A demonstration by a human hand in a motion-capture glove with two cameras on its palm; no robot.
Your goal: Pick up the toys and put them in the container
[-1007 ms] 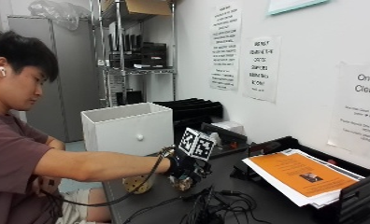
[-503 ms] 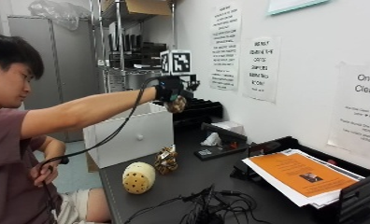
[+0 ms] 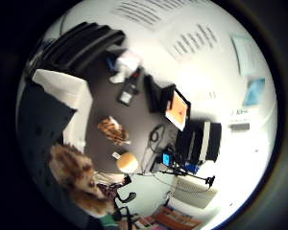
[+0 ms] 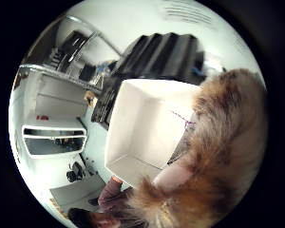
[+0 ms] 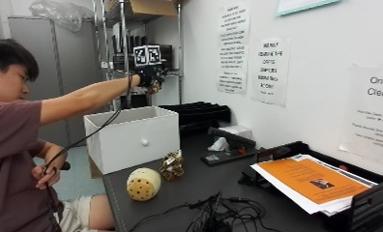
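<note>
**Furry toy held high over the white box, ready to go in**

My gloved right hand [image 5: 150,79] is raised well above the white box [image 5: 132,137], which stands at the table's [image 5: 198,188] left edge, near its far corner. My fingers are curled around a brown furry toy [image 4: 213,161]; the thumb-side palm view shows its fur close against my palm, with the open box directly underneath and nothing visible inside.

I judge this to be the drop step. To do it well, I should keep my hand centred over the opening, lower it toward the rim so the toy does not bounce out, then uncurl my fingers and let it fall inside.

Two more toys wait on the table in front of the box, near the front edge: a round cream ball with holes [image 5: 143,183] and, just beside it, a small striped brown toy [image 5: 173,166]. They come next.
</note>
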